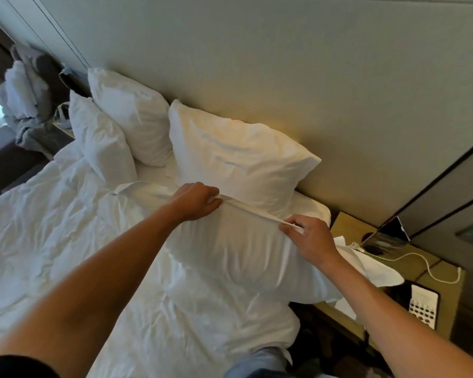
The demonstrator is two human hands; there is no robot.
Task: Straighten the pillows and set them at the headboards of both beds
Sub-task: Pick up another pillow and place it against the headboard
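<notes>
— Pinching the flap edge [253, 211] of the near pillow [246, 257] with both hands, is that the step in hand?

— It looks so. The left hand [195, 201] is closed on the edge at its far end, the right hand [307, 238] is closed on it nearer the nightstand [426, 271], and the fabric is stretched taut between them. I judge the pillow is being straightened, not yet placed.

— Where does it lie?

— On the duvet [66, 241], at the bed's corner, just in front of an upright pillow [238, 156] leaning on the headboard wall [284, 77].

— What comes next?

— Probably smoothing the case, then lifting the pillow to stand against the upright one.

— How many pillows?

— Four in view: this one, the upright one, and two more [126, 118] [99, 137] propped further along the bed. Only one bed shows.
</notes>
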